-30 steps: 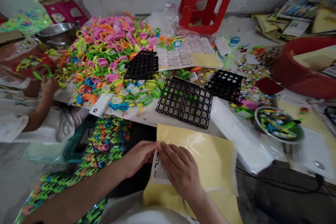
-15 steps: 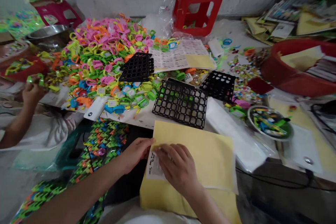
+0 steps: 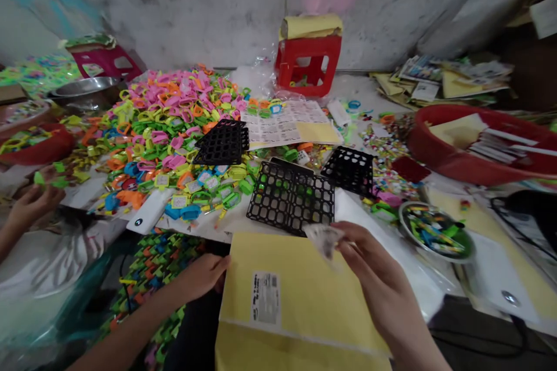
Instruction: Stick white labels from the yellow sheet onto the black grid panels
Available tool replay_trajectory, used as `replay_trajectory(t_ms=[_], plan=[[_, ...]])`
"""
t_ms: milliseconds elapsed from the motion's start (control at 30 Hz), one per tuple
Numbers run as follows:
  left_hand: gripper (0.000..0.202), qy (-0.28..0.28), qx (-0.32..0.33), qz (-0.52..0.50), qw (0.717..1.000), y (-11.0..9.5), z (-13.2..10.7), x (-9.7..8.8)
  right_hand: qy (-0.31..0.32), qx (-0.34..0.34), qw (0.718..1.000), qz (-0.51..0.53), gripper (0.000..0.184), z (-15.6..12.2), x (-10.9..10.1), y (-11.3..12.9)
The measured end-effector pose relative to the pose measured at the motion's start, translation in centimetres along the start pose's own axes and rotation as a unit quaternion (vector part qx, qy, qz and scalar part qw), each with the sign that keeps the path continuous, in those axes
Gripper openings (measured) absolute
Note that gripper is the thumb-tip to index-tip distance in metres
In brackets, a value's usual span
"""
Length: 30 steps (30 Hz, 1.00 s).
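A yellow backing sheet (image 3: 313, 295) lies in front of me with one printed white sticker (image 3: 265, 297) left near its left edge. My left hand (image 3: 202, 275) grips that sheet's left edge, fingers curled round it. My right hand (image 3: 369, 264) is raised over the sheet's upper right corner and pinches a small peeled sticker (image 3: 324, 237), blurred by motion. Just beyond stands a black plastic grid tray (image 3: 289, 197).
A big heap of coloured plastic rings (image 3: 165, 122) covers the table's left. Two more black grids (image 3: 221, 142) (image 3: 350, 168), a sticker sheet (image 3: 289, 122), a red stool (image 3: 307, 61), a red basin (image 3: 474, 145), a bowl of bits (image 3: 435, 226). Another person's hand (image 3: 30, 200) works at far left.
My right hand has lifted off the yellow sheet and moved up and right with a peeled sticker. My left hand slid down the sheet's left edge. The camera tilted up.
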State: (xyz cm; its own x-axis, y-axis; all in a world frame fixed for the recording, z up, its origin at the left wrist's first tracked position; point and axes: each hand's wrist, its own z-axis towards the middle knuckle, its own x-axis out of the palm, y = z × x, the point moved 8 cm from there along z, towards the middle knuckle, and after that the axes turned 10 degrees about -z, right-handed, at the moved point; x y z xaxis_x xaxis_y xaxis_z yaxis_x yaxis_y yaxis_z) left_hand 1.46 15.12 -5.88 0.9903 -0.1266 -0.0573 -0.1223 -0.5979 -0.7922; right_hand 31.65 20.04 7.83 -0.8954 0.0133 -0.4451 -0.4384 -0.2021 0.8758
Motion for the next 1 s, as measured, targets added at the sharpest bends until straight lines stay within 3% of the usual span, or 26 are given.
replay_trajectory(t_ms=[67,133,233,367,467,567,800,1000], plan=[[0.048,-0.073,0.079,0.156,0.982,-3.4,0.1,-2.1,0.008,0.083,0.996,0.032,0.028,3.7,1.1,-3.1],[0.040,-0.121,0.178,0.196,0.957,-7.7,0.5,-2.8,-0.003,0.111,0.993,0.042,0.031,7.4,2.8,-5.3],[0.041,-0.117,0.277,0.075,0.951,-12.8,3.3,-1.7,-0.004,0.109,0.994,0.015,0.026,11.8,5.8,-7.3],[0.052,-0.115,0.317,-0.022,0.941,-16.6,9.5,1.0,-0.001,0.088,0.996,-0.026,0.020,14.9,8.0,-8.0],[0.047,-0.112,0.315,-0.029,0.942,-17.8,13.3,2.4,0.003,0.077,0.996,-0.043,0.018,15.7,8.4,-8.3],[0.043,-0.102,0.312,-0.028,0.944,-18.2,15.2,2.8,0.009,0.073,0.995,-0.061,0.015,16.4,8.7,-8.7],[0.016,-0.132,0.369,0.037,0.919,-18.7,14.9,1.9,-0.003,0.061,0.988,-0.141,0.015,17.4,9.1,-8.9],[0.021,-0.153,0.401,0.104,0.897,-19.2,14.6,2.5,-0.011,0.045,0.976,-0.211,0.026,17.4,9.0,-8.1]])
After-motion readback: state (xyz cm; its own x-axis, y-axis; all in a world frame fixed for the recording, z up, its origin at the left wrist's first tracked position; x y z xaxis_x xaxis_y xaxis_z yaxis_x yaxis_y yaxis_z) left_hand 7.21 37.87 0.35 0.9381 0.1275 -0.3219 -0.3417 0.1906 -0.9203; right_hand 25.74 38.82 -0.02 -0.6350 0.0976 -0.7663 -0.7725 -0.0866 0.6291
